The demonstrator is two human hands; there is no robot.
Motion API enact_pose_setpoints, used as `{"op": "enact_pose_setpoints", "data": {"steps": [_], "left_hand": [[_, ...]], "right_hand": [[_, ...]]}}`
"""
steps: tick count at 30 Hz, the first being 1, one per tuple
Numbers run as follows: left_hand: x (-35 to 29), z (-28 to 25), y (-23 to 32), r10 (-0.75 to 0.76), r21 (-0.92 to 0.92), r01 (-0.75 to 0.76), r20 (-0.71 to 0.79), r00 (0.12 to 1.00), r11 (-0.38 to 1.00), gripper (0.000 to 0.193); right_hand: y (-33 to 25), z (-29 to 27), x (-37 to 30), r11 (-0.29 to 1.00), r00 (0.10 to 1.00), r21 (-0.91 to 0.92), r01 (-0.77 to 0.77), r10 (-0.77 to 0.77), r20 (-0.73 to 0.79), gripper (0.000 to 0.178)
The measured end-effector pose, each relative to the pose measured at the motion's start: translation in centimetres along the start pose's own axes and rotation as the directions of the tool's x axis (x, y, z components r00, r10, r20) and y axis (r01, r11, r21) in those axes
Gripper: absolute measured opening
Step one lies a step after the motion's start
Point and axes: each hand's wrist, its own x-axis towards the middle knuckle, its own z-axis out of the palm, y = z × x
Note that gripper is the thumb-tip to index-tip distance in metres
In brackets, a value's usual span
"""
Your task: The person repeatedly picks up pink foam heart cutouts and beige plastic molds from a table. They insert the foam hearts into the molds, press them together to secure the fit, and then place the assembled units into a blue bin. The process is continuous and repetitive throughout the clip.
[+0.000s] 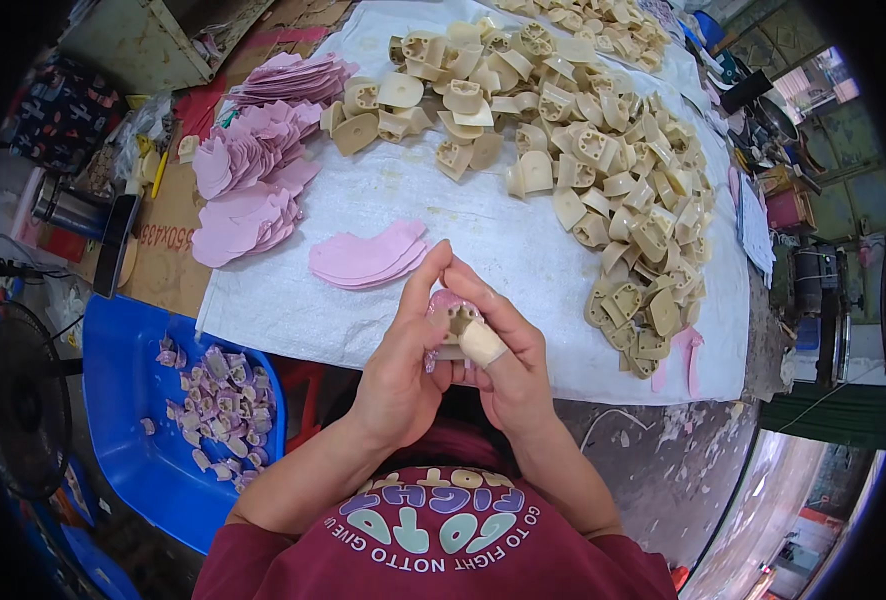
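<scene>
Close in front of my chest, at the table's near edge, both hands are wrapped round a beige plastic shoe heel with shiny pink material around its edge. My left hand presses it from the left side. My right hand grips the other side, its thumb in a beige cover lying over the heel's hollow face. Fingertips of both hands meet beyond the heel, and its underside is hidden. Just beyond my left hand lies a small fanned stack of pink cut pieces on the white sheet.
Bare beige heels lie heaped across the table's back and right. Taller stacks of pink pieces stand at the left. A blue basin at lower left holds many pink-covered heels. Two pink scraps lie near the right corner.
</scene>
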Motion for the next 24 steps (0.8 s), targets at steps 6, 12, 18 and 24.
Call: {"op": "enact_pose_setpoints", "data": {"steps": [6,12,18,24], "left_hand": [[0.9,-0.5,-1.0,0.135,0.085,-0.136,0.02,0.991,0.987,0.052],[2.1,-1.8,-0.3,-0.022,0.151,0.025,-0.024,0.999,0.988,0.048],[0.9,-1.2,1.3,-0.098,-0.021,0.101,0.116,0.988,0.995,0.059],[1.6,-3.3,0.3,-0.065,0.043,0.059,0.171,0.983,0.997,0.075]], "right_hand": [[-1.2,0.2,0.6,0.999,0.999,-0.02,-0.03,0.03,-0.012,0.043],[-1.0,-0.2,1.6,0.972,0.987,-0.18,-0.15,0.136,-0.088,0.043],[-1.0,-1.3,1.2,0.873,0.976,-0.438,0.213,-0.174,0.129,0.047],[-0.4,-1.9,1.5,0.661,0.919,-0.642,0.389,-0.327,0.22,0.04]]}}
